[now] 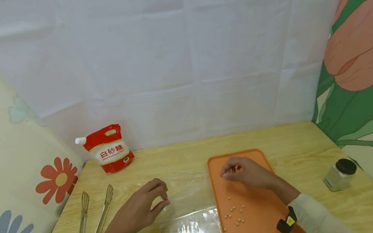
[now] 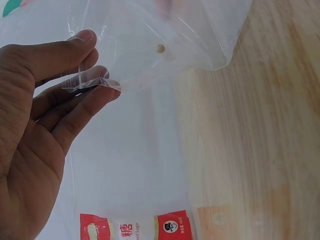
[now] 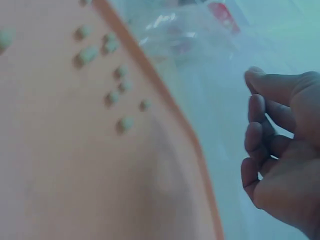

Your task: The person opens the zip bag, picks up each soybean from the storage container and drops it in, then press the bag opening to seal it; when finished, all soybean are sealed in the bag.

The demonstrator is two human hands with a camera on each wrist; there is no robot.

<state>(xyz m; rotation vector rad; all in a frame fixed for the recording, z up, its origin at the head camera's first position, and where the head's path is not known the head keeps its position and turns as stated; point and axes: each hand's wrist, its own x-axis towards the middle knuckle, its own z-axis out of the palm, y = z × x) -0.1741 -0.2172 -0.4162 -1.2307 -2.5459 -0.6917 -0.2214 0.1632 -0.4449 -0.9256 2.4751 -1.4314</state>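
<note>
Orange and rimmed, a tray (image 1: 258,211) lies on the worktop (image 1: 295,143), its far end short of the back edge and its near end running out of view. About a dozen pale pellets (image 1: 241,210) are scattered on it, most of them toward its left rim. Above the tray's far half, the right hand (image 1: 245,171) has thumb and forefinger drawn narrowly together, the other fingers curled; whether a pellet sits between the tips, I cannot tell. A black band (image 1: 286,221) circles that wrist. Just beside the tray's left rim is a clear plastic bag (image 1: 191,230), its upper edge held by the left hand (image 1: 141,208), whose thumb and fingers curl about the film with a gap between them. The left wrist view shows one pellet against the film, though on which side is unclear. Metal tongs (image 1: 82,223) lie spread along the worktop's left edge, and a red and white sugar pouch (image 1: 109,149) with a white spout leans near the back left corner. Toward the right edge is a clear jar (image 1: 338,176) with a black lid.
</note>
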